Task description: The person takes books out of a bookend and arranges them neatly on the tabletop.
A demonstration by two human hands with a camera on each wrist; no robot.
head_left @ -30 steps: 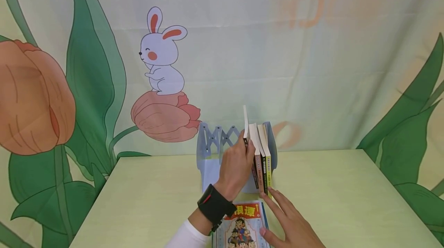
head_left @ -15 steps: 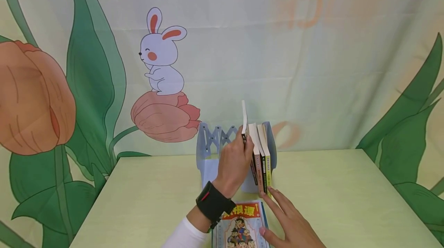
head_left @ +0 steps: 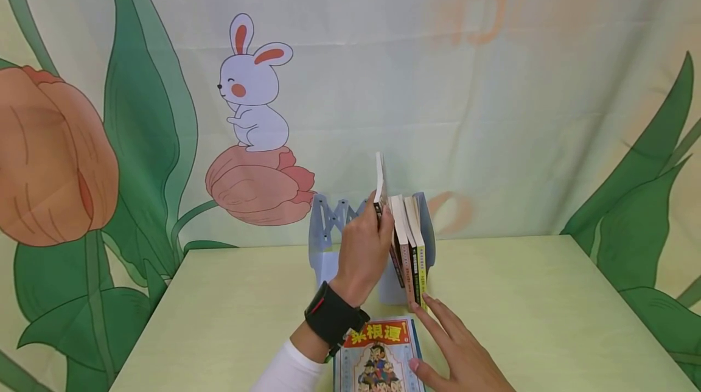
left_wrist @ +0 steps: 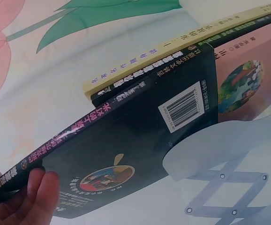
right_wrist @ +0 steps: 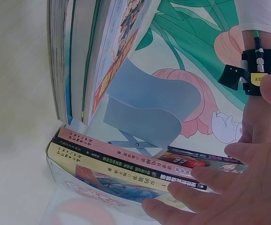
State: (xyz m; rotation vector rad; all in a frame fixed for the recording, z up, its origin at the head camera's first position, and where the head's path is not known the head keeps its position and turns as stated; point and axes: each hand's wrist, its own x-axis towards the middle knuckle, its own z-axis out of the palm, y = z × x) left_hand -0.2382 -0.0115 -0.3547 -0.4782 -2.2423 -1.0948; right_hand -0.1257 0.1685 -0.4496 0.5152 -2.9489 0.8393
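Pinches the black book (left_wrist: pixel 138 136) at the blue rack (head_left: pixel 327 265) in the left hand (head_left: pixel 361 255), lower end beside the upright books (head_left: pixel 414 264), top raised and tipped farther left than a second ago, seemingly parting it from them, and keeps the right hand (head_left: pixel 460 346) spread close by, grasping nothing.

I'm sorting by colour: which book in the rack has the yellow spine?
In the head view, the rightmost book in the blue rack. Beside it stand a black-spined book and a pink-spined book; the left hand holds another black-spined one.
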